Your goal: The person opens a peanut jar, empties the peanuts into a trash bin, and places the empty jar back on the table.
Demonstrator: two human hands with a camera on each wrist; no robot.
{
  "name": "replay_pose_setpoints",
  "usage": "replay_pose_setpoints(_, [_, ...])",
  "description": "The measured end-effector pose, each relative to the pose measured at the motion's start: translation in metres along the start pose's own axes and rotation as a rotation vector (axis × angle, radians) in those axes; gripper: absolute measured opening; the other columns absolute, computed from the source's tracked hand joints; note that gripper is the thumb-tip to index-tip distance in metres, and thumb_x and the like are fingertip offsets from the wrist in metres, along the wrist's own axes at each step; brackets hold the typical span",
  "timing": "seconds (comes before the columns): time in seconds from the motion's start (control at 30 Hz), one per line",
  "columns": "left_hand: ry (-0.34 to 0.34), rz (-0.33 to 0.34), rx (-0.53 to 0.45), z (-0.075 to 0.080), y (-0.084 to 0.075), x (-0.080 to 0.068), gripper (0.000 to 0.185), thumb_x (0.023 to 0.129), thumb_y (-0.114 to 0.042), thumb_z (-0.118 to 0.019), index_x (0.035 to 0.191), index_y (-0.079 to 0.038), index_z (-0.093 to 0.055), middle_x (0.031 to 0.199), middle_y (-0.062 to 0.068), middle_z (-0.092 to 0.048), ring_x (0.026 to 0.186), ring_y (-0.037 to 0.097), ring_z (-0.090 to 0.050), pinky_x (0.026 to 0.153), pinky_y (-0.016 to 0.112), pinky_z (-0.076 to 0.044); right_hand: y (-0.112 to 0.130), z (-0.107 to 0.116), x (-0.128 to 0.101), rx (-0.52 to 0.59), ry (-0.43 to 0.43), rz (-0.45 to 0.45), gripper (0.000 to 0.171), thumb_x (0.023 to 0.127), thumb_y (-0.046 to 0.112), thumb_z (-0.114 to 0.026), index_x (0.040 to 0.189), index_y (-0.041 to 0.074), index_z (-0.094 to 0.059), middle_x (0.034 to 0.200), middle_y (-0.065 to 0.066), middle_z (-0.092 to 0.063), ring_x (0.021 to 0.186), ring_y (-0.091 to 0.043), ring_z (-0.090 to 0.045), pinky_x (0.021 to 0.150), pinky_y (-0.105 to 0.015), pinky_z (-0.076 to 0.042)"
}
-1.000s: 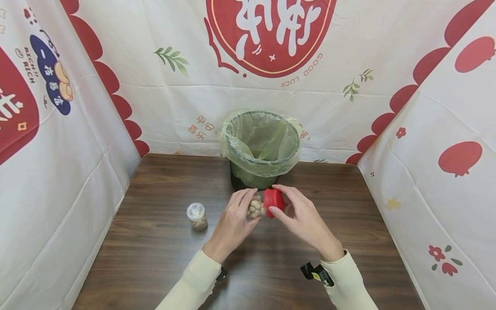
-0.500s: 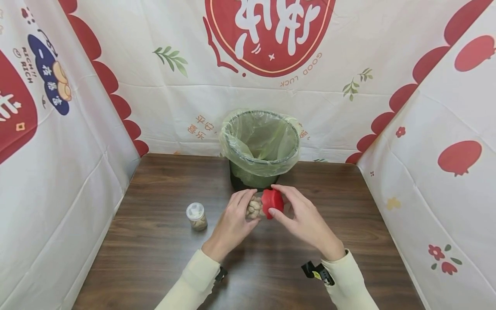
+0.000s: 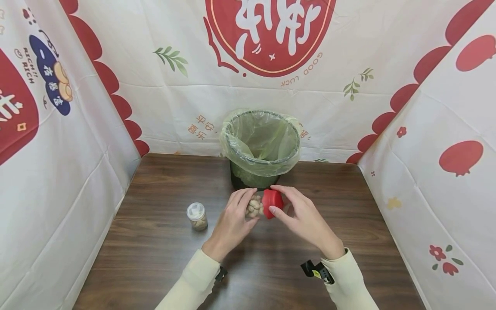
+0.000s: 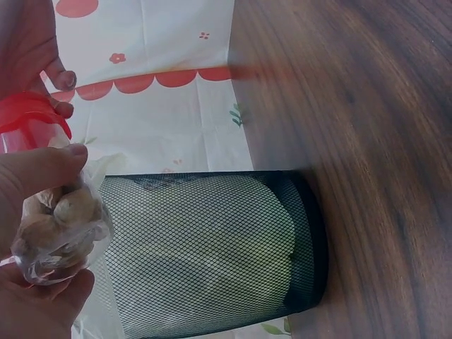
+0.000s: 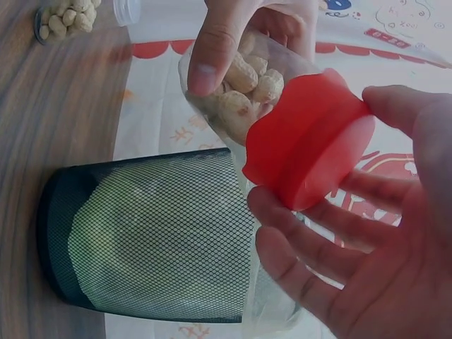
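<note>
In the head view, a clear jar of unshelled peanuts (image 3: 254,207) lies on its side in the air between both hands, just in front of the mesh bin. The left hand (image 3: 232,219) grips its body, thumb on one side and fingers on the other. At its right end sits a red scalloped lid (image 5: 311,141), which the right hand (image 3: 306,219) holds between thumb and fingertips. No gap shows between lid and jar in the right wrist view. Part of the jar is hidden behind the left fingers. A second, smaller-looking jar of peanuts (image 3: 196,216) stands upright left of the left hand.
A black mesh bin (image 4: 205,247) with a pale green liner (image 3: 228,142) stands at the back middle of the brown wooden table (image 3: 162,189). Printed white cloth (image 3: 155,103) hangs behind the table and along both sides.
The red lid has shifted very slightly left and looks turned a little between the right fingers. Both hands stay nearly in place; the bin and second jar have not moved.
</note>
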State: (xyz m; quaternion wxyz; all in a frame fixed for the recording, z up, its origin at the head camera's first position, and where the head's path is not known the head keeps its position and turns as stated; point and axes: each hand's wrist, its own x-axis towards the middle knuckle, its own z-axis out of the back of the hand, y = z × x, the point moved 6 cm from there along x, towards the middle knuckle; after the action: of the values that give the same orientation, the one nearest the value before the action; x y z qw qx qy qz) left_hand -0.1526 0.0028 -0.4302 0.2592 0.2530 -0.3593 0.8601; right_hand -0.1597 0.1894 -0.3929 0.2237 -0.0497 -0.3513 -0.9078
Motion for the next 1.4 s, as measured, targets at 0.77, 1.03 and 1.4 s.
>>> replay_pose_setpoints(0.77, [-0.049, -0.070, 0.044, 0.002, -0.001, -0.001, 0.075, 0.076, -0.002, -0.096, 0.144, -0.002, -0.062, 0.140, 0.014, -0.064, 0.134, 0.030, -0.060, 0.112, 0.039, -0.056, -0.002, 0.005, -0.001, 0.024, -0.016, -0.007, 0.056, 0.099, 0.027, -0.080, 0.150, 0.014, -0.060, 0.135, -0.004, -0.070, 0.095, -0.013, -0.072, 0.083, -0.038, -0.066])
replay_pose_setpoints(1.03, [-0.049, -0.052, 0.036, 0.003, -0.002, 0.000, 0.073, 0.078, -0.001, -0.094, 0.144, -0.003, -0.063, 0.140, 0.012, -0.065, 0.133, 0.029, -0.061, 0.115, 0.036, -0.054, -0.001, 0.006, -0.002, 0.029, -0.014, 0.005, 0.055, 0.097, 0.025, -0.082, 0.148, 0.017, -0.062, 0.131, -0.002, -0.071, 0.095, -0.013, -0.070, 0.083, -0.033, -0.065])
replay_pose_setpoints(1.4, [-0.024, -0.003, -0.010, -0.002, 0.000, -0.001, 0.077, 0.075, 0.000, -0.096, 0.144, -0.004, -0.063, 0.137, 0.011, -0.066, 0.130, 0.029, -0.062, 0.111, 0.039, -0.057, 0.005, 0.005, -0.005, -0.005, -0.028, 0.134, 0.060, 0.092, 0.020, -0.087, 0.147, 0.018, -0.062, 0.141, 0.003, -0.065, 0.111, -0.010, -0.063, 0.091, -0.030, -0.061])
